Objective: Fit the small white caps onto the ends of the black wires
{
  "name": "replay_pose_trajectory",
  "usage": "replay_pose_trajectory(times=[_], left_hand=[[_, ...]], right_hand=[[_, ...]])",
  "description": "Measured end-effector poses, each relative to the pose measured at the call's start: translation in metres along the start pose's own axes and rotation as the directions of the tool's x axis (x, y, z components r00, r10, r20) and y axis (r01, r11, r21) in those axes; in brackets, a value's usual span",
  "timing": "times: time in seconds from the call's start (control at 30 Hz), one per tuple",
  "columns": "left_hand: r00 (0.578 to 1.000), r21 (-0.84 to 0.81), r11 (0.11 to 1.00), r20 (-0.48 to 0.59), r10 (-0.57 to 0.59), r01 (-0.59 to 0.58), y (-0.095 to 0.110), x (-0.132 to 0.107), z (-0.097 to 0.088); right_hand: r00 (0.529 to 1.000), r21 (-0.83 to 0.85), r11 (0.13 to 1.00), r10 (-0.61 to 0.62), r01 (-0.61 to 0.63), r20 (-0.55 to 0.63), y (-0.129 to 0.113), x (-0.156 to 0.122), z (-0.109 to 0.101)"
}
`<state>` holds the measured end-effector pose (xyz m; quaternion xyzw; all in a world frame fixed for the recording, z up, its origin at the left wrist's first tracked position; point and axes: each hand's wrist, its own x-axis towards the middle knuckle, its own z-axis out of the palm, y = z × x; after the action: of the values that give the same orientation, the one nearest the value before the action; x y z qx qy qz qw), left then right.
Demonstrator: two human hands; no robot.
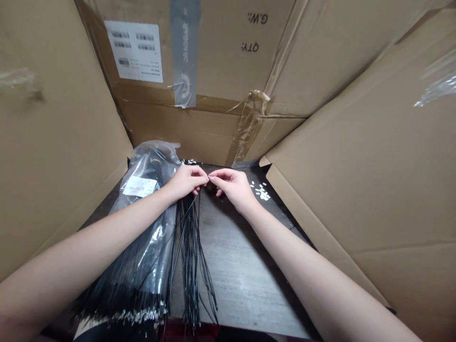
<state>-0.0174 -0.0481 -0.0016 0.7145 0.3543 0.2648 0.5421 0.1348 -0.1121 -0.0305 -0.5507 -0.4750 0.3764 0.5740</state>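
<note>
My left hand (189, 180) is closed in a pinch on a thin black cable (187, 213), which runs down from under the fingers. Fingertip to fingertip with it, my right hand (231, 184) pinches too; whatever sits between its thumb and forefinger is too small to make out. Beneath the left hand a loose bundle of black cables (190, 266) stretches toward the table's front edge. Small white pieces (262, 194) lie scattered just right of my right hand, and more white pieces (190, 162) lie behind the left one.
A clear plastic bag (156, 251) full of black cables with silvery ends lies at left under my left forearm, bearing a white label (139, 186). Cardboard walls (210, 137) enclose the dark table (242, 280) at the back and both sides.
</note>
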Motion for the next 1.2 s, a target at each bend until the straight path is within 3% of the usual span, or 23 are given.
replay_pose_trajectory(times=[0.4,1.2], left_hand=[[1.0,-0.024,1.0,0.017,0.004,-0.004,-0.0048,0.0016,-0.0005],[0.999,-0.012,0.999,0.018,-0.05,0.051,-0.0023,0.0017,0.0011]], right_hand=[[1.0,-0.039,0.999,-0.006,0.005,-0.016,0.001,-0.0005,0.0018],[0.999,0.068,0.998,-0.005,0.002,0.042,0.0012,0.0016,0.0019]])
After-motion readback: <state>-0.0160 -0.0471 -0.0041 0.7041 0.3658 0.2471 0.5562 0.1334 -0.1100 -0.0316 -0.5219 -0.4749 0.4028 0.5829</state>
